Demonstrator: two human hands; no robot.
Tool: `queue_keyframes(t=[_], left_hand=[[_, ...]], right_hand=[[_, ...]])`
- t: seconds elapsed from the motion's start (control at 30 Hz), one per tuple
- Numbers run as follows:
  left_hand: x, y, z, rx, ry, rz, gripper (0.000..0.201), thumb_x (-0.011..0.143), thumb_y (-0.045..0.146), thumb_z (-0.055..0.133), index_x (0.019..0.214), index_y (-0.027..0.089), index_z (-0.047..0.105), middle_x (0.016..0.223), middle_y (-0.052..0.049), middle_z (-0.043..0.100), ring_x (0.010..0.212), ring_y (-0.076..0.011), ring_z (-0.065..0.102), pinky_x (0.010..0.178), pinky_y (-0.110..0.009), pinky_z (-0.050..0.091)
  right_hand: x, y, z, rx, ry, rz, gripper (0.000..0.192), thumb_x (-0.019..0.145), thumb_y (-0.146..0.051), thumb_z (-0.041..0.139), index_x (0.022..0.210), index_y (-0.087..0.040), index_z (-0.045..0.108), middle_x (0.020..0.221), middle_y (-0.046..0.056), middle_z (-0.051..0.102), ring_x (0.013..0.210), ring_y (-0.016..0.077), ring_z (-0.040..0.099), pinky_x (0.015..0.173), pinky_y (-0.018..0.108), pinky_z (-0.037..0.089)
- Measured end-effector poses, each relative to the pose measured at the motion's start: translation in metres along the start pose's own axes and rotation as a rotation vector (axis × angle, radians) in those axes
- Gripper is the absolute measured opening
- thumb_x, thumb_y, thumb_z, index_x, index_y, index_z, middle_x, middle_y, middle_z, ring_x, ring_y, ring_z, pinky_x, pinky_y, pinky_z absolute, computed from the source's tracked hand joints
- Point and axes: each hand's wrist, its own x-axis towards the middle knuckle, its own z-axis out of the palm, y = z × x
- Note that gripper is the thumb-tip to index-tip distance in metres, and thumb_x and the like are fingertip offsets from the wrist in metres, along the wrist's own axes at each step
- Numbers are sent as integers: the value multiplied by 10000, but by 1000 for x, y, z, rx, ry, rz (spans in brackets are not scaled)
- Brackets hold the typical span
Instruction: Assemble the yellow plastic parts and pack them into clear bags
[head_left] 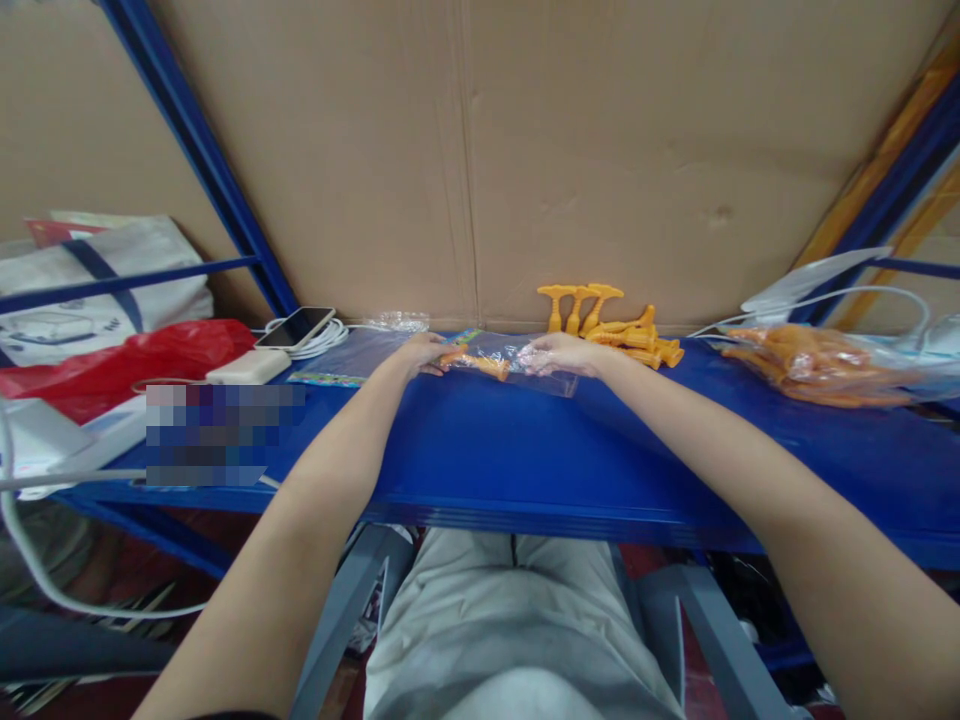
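Observation:
A clear plastic bag [559,384] lies near the back of the blue table, with an orange plastic piece [487,364] inside it. My left hand [424,352] is closed on the bag's left end, by a coloured printed strip. On the other side my right hand [556,354] pinches the bag's crumpled plastic. Just beyond the right hand stand several orange toy hammers [581,300], heads up, beside a pile of orange plastic pieces [646,342]. Flat clear bags [337,357] with a printed strip lie left of my left hand.
On the left are a phone [296,327], a coiled white cable [319,345], a white power bank [249,367], a red plastic bag [187,350] and a cloth tote [150,275]. A bag of orange pieces [825,365] lies right. Cardboard [480,160] walls the back.

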Motion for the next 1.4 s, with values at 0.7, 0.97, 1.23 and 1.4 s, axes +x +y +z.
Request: queue_keyframes(t=[0.7, 0.97, 1.23, 1.4], left_hand=[[8, -5, -3, -78, 201, -125, 383, 886, 158, 676, 1241, 133, 535, 595, 26, 657, 391, -59, 514, 506, -174, 471], [10, -2, -2, 214, 140, -97, 386, 793, 361, 791, 1046, 103, 654, 548, -21, 656, 422, -111, 590, 461, -182, 460], [-1, 4, 4, 422, 151, -34, 318, 885, 367, 679, 1065, 104, 680, 686, -80, 723, 483, -122, 626, 428, -175, 441], [-1, 4, 3, 489, 128, -4, 304, 887, 373, 662, 1041, 113, 689, 722, -88, 739, 570, -149, 678, 460, -172, 463]], right_hand=[[-67, 51, -113, -1077, 680, 315, 494, 876, -457, 518, 1246, -157, 651, 1196, 206, 681, 1128, 386, 633, 899, 515, 508], [-67, 61, -127, -1081, 582, 237, 545, 799, -398, 615, 1296, -177, 599, 1132, 158, 725, 1044, 337, 686, 842, 443, 551], [-63, 63, -133, -1117, 548, 213, 407, 753, -337, 690, 1115, -151, 692, 960, 137, 747, 889, 297, 710, 742, 361, 557], [-62, 68, -137, -1152, 527, 190, 388, 739, -315, 692, 1090, -151, 697, 905, 122, 744, 839, 282, 706, 706, 341, 548]])
